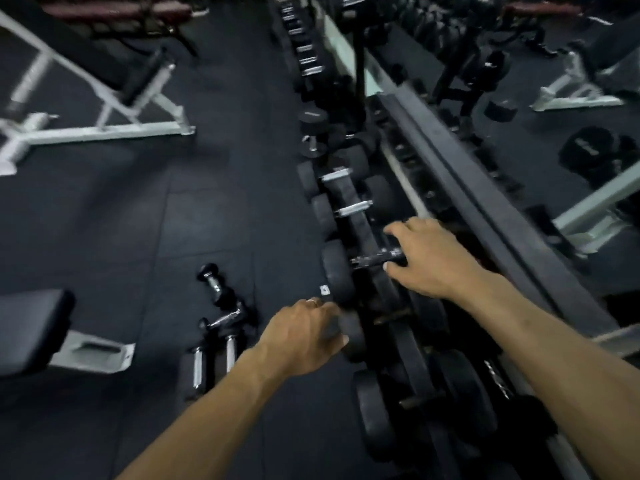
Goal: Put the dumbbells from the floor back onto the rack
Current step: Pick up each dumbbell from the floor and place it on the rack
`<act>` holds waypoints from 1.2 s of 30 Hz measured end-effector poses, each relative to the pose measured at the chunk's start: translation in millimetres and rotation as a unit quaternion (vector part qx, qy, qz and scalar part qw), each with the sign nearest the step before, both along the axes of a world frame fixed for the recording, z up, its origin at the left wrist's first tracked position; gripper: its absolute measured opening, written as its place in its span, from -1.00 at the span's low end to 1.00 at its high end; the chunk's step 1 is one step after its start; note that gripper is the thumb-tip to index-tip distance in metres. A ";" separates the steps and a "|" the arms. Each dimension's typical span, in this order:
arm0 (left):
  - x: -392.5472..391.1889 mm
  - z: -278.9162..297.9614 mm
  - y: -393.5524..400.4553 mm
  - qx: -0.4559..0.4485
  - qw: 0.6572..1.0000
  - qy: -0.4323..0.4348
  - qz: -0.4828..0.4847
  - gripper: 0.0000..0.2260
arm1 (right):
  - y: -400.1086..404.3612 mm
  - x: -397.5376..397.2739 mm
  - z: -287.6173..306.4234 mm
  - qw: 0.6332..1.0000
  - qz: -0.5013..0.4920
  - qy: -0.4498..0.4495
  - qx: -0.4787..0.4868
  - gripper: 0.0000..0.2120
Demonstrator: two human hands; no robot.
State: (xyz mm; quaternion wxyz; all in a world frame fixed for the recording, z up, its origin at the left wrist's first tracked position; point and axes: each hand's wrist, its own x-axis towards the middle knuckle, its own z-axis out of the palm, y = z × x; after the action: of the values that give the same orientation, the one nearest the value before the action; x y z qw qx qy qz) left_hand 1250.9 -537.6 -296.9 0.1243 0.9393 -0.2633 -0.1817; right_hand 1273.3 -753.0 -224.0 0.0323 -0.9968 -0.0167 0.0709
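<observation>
Several small chrome-handled dumbbells (221, 318) lie in a loose pile on the black floor, left of the rack. The long dumbbell rack (363, 233) runs up the middle, loaded with black round-headed dumbbells. My left hand (304, 337) grips the outer head of a black dumbbell (353, 336) that sits low on the rack. Further up, my right hand (433, 258) reaches over another racked dumbbell (337, 271). Its fingers are spread, with thumb and forefinger on either side of the inner end of the chrome handle (372, 259).
A white-framed bench (104, 123) stands at the upper left. A padded bench end (31, 327) sits at the lower left near the pile. A mirror (519, 133) behind the rack reflects the room. Open black floor mat lies between the benches and the rack.
</observation>
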 end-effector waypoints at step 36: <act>93.5 -373.3 371.0 0.053 0.897 0.230 0.374 -0.55 | 459.1 263.7 -415.9 0.899 0.336 0.277 -0.033 -0.53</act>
State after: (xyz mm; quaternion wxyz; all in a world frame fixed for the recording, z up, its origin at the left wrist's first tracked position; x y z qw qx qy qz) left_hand 1344.4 -166.6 -670.2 0.1905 0.9056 0.1536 -0.3464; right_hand 1537.0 -293.9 -639.9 -0.0227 -0.8723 -0.3388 0.3518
